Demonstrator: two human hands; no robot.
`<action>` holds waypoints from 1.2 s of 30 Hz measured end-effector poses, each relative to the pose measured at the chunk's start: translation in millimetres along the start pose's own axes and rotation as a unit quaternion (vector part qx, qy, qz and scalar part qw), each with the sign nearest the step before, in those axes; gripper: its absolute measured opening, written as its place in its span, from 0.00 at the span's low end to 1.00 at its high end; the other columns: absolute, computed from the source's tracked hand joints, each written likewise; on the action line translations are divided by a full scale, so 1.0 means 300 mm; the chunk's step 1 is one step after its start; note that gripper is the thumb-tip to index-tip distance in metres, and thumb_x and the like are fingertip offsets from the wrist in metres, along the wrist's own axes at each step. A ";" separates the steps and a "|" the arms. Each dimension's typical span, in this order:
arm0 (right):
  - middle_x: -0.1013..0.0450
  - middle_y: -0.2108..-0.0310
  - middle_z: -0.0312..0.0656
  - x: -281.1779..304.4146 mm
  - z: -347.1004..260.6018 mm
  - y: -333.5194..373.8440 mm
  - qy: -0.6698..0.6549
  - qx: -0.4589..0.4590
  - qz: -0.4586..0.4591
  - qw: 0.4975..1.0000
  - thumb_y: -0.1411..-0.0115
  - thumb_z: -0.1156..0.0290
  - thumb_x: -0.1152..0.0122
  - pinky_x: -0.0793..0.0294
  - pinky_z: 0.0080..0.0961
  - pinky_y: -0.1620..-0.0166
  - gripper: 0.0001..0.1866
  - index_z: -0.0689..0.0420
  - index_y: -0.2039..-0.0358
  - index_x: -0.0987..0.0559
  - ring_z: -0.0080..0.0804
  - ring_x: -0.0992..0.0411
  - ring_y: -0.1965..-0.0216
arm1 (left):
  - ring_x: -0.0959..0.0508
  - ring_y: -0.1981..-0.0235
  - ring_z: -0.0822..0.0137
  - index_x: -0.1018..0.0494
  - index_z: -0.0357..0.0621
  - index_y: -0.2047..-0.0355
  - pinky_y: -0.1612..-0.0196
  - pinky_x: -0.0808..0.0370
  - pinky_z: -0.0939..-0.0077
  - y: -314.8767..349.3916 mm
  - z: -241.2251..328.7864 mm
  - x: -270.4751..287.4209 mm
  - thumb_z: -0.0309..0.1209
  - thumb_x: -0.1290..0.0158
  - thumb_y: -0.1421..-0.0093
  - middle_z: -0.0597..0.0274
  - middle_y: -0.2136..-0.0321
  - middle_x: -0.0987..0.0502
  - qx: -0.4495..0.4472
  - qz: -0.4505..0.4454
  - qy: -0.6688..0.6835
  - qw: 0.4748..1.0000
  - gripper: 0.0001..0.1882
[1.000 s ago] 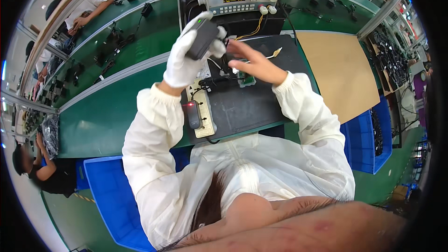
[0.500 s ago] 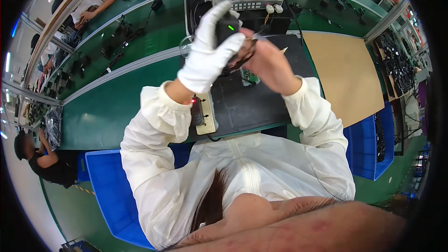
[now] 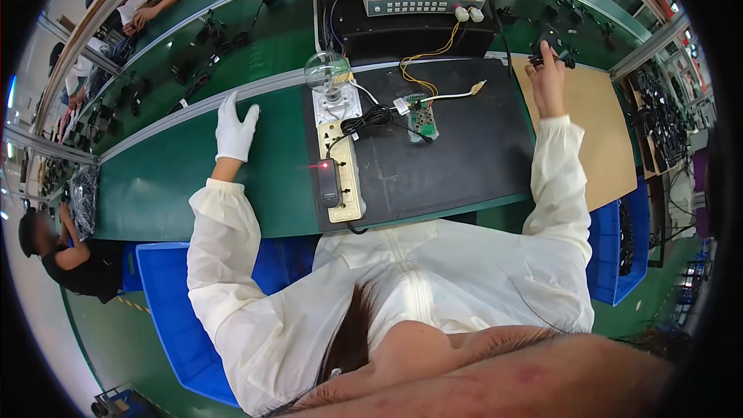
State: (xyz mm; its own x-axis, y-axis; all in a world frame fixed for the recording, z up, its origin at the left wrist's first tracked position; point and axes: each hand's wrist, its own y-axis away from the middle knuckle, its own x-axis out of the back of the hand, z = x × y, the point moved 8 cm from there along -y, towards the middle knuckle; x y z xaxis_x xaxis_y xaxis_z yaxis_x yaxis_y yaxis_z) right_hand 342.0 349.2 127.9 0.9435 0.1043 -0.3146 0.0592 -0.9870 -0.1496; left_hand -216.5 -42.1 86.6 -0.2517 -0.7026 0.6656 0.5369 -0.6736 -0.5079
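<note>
Fingers of the bare right hand are curled around a small black adapter, out at between one and two o'clock from the worker, by the far edge of the cardboard. I can't tell from here whether it touches anything below. The gloved left hand, at ten o'clock, has its thumb apart from its fingers and grasps nothing; it is over the green tabletop, near the metal rail.

To my eye the adapter should be light and stiff, a hard, smooth case that could slip a little, with any cord soft and apt to trail. I'd take hold across the sides of the case, not by the cord. It looks fairly sturdy, though a drop might crack it.

The glass bulb, towards twelve from the worker, seems far more fragile. At eleven, a black plug showing a red light sits on the power strip; just past twelve, a green circuit board lies on the dark mat.
</note>
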 end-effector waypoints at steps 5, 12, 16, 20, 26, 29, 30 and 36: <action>0.22 0.63 0.38 0.127 0.284 -0.334 0.050 -0.171 -0.029 0.984 0.31 0.54 0.42 0.27 0.27 0.63 0.20 0.58 0.52 0.23 0.28 0.24 0.64 | 0.30 0.39 0.47 0.29 0.44 0.41 0.37 0.34 0.55 -0.006 -0.134 -0.045 0.49 0.45 0.36 0.45 0.41 0.29 0.011 -0.012 -0.252 0.967 0.29; 0.20 0.67 0.50 -0.004 0.237 -0.429 0.646 -0.030 -0.136 0.751 0.33 0.47 0.44 0.25 0.31 0.59 0.27 0.63 0.57 0.18 0.36 0.20 0.61 | 0.34 0.36 0.46 0.32 0.46 0.39 0.37 0.36 0.50 -0.094 -0.135 -0.076 0.51 0.46 0.37 0.45 0.38 0.32 0.008 0.024 -0.285 0.958 0.32; 0.21 0.66 0.53 -0.098 0.082 -0.231 0.568 0.219 -0.071 0.790 0.33 0.54 0.43 0.25 0.31 0.59 0.21 0.61 0.61 0.17 0.37 0.20 0.62 | 0.36 0.34 0.47 0.33 0.47 0.38 0.36 0.38 0.49 -0.140 -0.242 -0.027 0.52 0.44 0.39 0.45 0.36 0.34 0.056 0.063 -0.294 0.952 0.34; 0.25 0.72 0.36 -0.170 0.015 0.025 0.408 0.189 -0.126 0.884 0.29 0.62 0.47 0.34 0.21 0.67 0.14 0.58 0.57 0.18 0.23 0.29 0.71 | 0.37 0.34 0.48 0.34 0.50 0.37 0.34 0.40 0.48 -0.209 -0.378 0.049 0.54 0.42 0.43 0.46 0.36 0.35 0.144 0.144 -0.316 0.927 0.38; 0.32 0.75 0.27 -0.197 0.143 0.428 0.313 0.023 -0.208 0.926 0.30 0.67 0.45 0.39 0.16 0.72 0.10 0.58 0.56 0.19 0.15 0.37 0.75 | 0.36 0.34 0.50 0.28 0.52 0.42 0.35 0.40 0.47 -0.340 -0.434 0.080 0.59 0.41 0.45 0.49 0.37 0.33 0.231 0.089 -0.314 0.917 0.36; 0.30 0.74 0.29 -0.265 0.122 0.499 0.399 0.190 -0.259 0.859 0.31 0.71 0.43 0.36 0.15 0.70 0.08 0.60 0.57 0.20 0.15 0.34 0.74 | 0.33 0.37 0.51 0.25 0.52 0.44 0.37 0.38 0.48 -0.364 -0.432 0.068 0.59 0.42 0.44 0.50 0.38 0.30 0.262 0.035 -0.301 0.916 0.35; 0.29 0.73 0.30 -0.267 0.124 0.500 0.412 0.178 -0.259 0.855 0.32 0.72 0.43 0.35 0.15 0.69 0.08 0.60 0.57 0.20 0.15 0.34 0.74 | 0.31 0.38 0.51 0.25 0.50 0.45 0.38 0.37 0.49 -0.364 -0.435 0.064 0.59 0.42 0.44 0.50 0.40 0.29 0.273 0.019 -0.284 0.919 0.34; 0.28 0.73 0.30 -0.274 0.146 0.472 0.375 0.085 -0.272 0.882 0.31 0.74 0.43 0.33 0.15 0.69 0.07 0.60 0.57 0.20 0.17 0.32 0.72 | 0.22 0.52 0.57 0.23 0.45 0.51 0.45 0.29 0.56 -0.258 -0.537 0.112 0.55 0.44 0.38 0.54 0.51 0.22 0.263 0.144 0.006 0.954 0.27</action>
State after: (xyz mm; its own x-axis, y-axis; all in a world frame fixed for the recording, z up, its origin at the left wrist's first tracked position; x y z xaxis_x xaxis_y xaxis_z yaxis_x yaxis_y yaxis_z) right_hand 258.7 206.2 91.7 0.7443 0.3839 0.5465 0.5806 -0.7764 -0.2453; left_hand -396.4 -50.6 60.3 -0.0401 -0.8455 0.5325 0.9142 -0.2461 -0.3219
